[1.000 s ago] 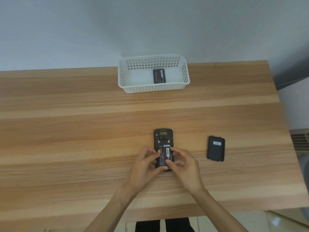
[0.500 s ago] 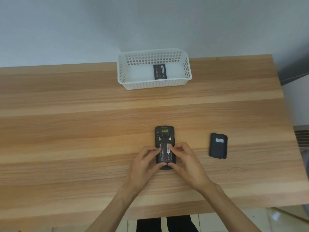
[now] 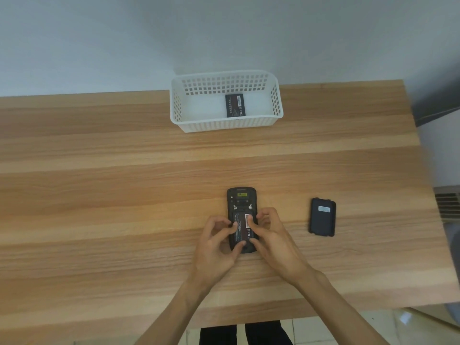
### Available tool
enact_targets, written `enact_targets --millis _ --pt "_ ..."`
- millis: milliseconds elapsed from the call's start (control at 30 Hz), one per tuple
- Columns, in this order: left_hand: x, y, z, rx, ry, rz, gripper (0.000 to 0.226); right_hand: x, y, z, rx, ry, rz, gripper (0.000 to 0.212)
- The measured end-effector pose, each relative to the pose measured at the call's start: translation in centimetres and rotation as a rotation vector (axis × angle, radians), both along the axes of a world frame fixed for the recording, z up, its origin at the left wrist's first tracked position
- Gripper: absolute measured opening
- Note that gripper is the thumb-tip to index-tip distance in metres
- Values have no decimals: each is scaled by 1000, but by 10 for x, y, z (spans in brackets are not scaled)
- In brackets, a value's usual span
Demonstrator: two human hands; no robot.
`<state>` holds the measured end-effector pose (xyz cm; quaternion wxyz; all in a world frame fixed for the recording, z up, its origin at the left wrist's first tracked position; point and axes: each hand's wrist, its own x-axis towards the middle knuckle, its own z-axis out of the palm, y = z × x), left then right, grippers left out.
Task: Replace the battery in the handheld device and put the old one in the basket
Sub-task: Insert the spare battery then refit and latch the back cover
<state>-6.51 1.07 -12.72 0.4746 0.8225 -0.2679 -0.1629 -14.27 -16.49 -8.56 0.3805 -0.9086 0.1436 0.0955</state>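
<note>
A black handheld device point(image 3: 240, 200) lies face down on the wooden table point(image 3: 99, 195), its back compartment uncovered. A black battery point(image 3: 242, 226) sits in that compartment. My left hand point(image 3: 216, 245) grips the device's left edge, with fingertips on the battery. My right hand point(image 3: 271, 237) holds the right edge, its index finger and thumb pressing on the battery. Another black battery point(image 3: 234, 105) lies inside the white plastic basket point(image 3: 277, 100) at the far edge of the table. The black back cover point(image 3: 322, 217) lies flat to the right of the device.
The table's right edge runs close beyond the cover, with a vent grille point(image 3: 448, 202) past it. A pale wall point(image 3: 224, 33) rises right behind the basket. My dark trousers point(image 3: 244, 334) show below the table's near edge.
The battery has settled from tilted between my fingers to flat in the compartment. Both hands have closed in on the device's sides.
</note>
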Motion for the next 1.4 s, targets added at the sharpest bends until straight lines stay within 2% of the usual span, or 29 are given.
enact_targets --millis 133,300,467,533,600,700,767,867,1000,1167,1233,1400 --pt "-3 -1 1 9 25 31 37 0 4 -1 22 33 -75 46" --pt "-2 -3 10 95 88 53 46 -2 -1 9 -84 53 -64 53" --pt "1 -6 13 151 140 40 50 -7 -57 26 -205 -29 -458 39" --pt "2 -5 12 160 144 35 50 -15 -83 28 -278 28 -597 50" --pt "1 -5 12 166 149 39 50 -21 -102 30 -339 170 -696 68" --pt "2 -4 12 189 152 34 50 -26 -114 28 -409 357 -716 89" --pt "4 -3 10 200 149 19 50 -27 -113 26 -398 430 -704 95" --pt "7 -2 9 199 153 -5 50 -27 -108 20 -359 428 -693 96" --pt "10 -3 12 197 169 -14 46 -21 -105 17 -289 379 -757 78" --pt "13 -4 20 165 222 3 31 -18 -104 23 -391 378 -643 25" --pt "17 -5 24 152 240 11 25 -13 -104 33 -409 341 -617 11" --pt "33 -10 36 153 102 -31 12 11 -91 64 -346 50 -643 7"
